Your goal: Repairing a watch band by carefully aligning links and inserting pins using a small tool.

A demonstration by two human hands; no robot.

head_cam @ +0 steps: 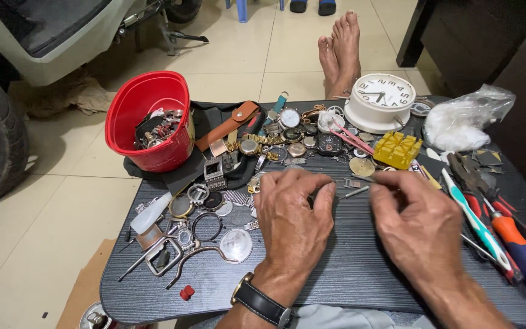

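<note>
The left hand [292, 222] rests on the dark table [348, 274], its fingers curled over a small part I cannot make out. The right hand [418, 228] pinches a thin tool [354, 192] whose tip points toward the left fingers. This looks like fine watch work; the next move needs a steady tip. A red bucket [147, 119] stands far left, a white plastic bag [464, 119] far right.

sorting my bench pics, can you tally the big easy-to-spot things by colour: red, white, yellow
Red: 1, the bucket
White: 2, the round clock and the squeeze bottle
Yellow: 1, the ridged block
Total: 4
</note>
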